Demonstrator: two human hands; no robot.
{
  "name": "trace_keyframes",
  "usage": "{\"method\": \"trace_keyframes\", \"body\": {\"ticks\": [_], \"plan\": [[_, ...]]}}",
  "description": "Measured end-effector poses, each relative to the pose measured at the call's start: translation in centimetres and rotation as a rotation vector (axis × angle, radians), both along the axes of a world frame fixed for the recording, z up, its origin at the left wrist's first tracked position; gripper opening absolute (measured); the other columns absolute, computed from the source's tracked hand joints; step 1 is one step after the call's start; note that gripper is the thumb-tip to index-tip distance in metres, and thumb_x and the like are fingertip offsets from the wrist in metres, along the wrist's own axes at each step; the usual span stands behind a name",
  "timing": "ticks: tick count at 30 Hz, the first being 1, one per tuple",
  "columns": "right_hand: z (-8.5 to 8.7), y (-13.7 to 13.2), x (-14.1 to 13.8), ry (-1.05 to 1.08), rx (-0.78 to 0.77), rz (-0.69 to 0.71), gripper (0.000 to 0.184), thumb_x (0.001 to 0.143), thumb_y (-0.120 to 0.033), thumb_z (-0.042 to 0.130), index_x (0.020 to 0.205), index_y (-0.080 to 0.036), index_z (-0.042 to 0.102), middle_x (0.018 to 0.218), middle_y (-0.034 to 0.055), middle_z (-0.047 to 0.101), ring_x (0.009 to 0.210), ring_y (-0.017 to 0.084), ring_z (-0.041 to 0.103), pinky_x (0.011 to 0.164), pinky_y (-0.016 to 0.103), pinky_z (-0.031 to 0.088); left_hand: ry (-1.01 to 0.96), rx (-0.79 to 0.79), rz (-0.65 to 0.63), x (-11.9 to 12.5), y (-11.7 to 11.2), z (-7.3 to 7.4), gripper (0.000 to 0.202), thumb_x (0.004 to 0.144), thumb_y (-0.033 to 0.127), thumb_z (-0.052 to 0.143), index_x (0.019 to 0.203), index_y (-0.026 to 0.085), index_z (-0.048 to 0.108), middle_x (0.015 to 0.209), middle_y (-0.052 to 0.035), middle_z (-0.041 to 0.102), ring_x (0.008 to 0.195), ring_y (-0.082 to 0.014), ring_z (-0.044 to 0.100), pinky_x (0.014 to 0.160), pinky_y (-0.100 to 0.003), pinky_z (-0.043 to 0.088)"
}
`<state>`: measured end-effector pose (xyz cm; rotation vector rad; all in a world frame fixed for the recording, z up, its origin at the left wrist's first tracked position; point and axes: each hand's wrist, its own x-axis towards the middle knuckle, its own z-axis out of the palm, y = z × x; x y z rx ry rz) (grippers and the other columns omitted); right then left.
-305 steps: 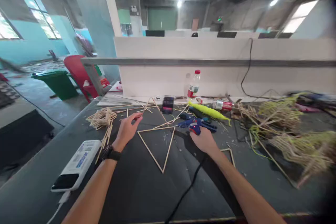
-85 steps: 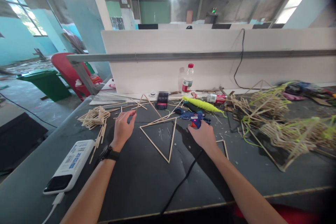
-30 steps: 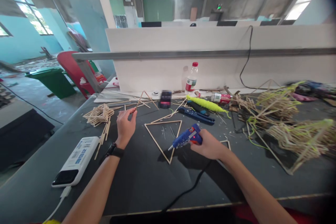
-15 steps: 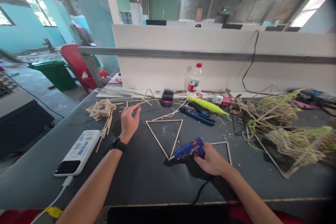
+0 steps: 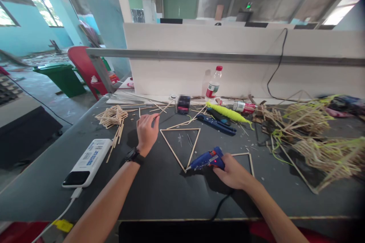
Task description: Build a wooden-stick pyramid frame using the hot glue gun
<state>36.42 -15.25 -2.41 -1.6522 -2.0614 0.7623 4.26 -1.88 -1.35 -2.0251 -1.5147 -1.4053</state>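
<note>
Glue gun gripped by right hand, nozzle at triangle; left hand pinching stick.

Bare forearms, black wristwatch on the left wrist, no sleeves.

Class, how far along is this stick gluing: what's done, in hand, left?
Done: a flat stick triangle lies closed. In hand: the right hand points the glue gun nozzle at its near corner; the left hand pinches a loose stick. Left: that stick is unattached, and a stick pile lies unused.
</note>
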Motion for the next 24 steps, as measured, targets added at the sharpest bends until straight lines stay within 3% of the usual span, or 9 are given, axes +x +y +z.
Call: {"method": "trace_keyframes", "body": {"ticks": [8, 15, 19, 24], "plan": [[0.1, -0.3, -0.2, 0.114, -0.027, -0.061, 0.016, 0.070, -0.023, 0.060, 0.057, -0.022, 0.051, 0.050, -0.0026, 0.047, 0.051, 0.015, 0.043, 0.049, 0.026, 0.032, 0.309, -0.032, -0.149, 2.7, -1.7, -0.1, 0.025, 0.098, 0.020, 0.049, 0.115, 0.025, 0.068, 0.104, -0.0070, 0.075, 0.108, -0.0263, 0.060, 0.102, -0.045, 0.035], [0.3, -0.6, -0.1, 0.144, -0.034, -0.070, 0.015, 0.070, -0.023, 0.058, 0.058, -0.022, 0.049, 0.050, -0.0036, 0.045, 0.051, 0.014, 0.041, 0.049, 0.025, 0.031, 0.477, -0.082, -0.234, 2.7, -2.0, -0.2, 0.030, 0.099, 0.015, 0.044, 0.118, 0.024, 0.066, 0.108, -0.0081, 0.074, 0.111, -0.0262, 0.059, 0.106, -0.048, 0.031], [0.4, -0.6, 0.0, 0.144, -0.039, 0.012, 0.019, 0.072, -0.020, 0.055, 0.057, -0.022, 0.045, 0.051, -0.0042, 0.042, 0.051, 0.013, 0.039, 0.050, 0.026, 0.029, 0.556, -0.115, -0.288, 2.5, -2.4, 0.0, 0.029, 0.098, 0.013, 0.046, 0.117, 0.025, 0.065, 0.111, -0.0072, 0.073, 0.112, -0.0250, 0.058, 0.108, -0.048, 0.030], [-0.1, -0.5, 0.2, 0.137, -0.018, 0.029, 0.019, 0.076, -0.019, 0.053, 0.060, -0.022, 0.044, 0.053, -0.0046, 0.041, 0.051, 0.013, 0.039, 0.051, 0.026, 0.028, 0.591, -0.142, -0.329, 2.2, -2.5, -0.1, 0.022, 0.099, 0.020, 0.049, 0.111, 0.027, 0.066, 0.105, -0.0042, 0.073, 0.110, -0.0241, 0.058, 0.108, -0.050, 0.028]]}}
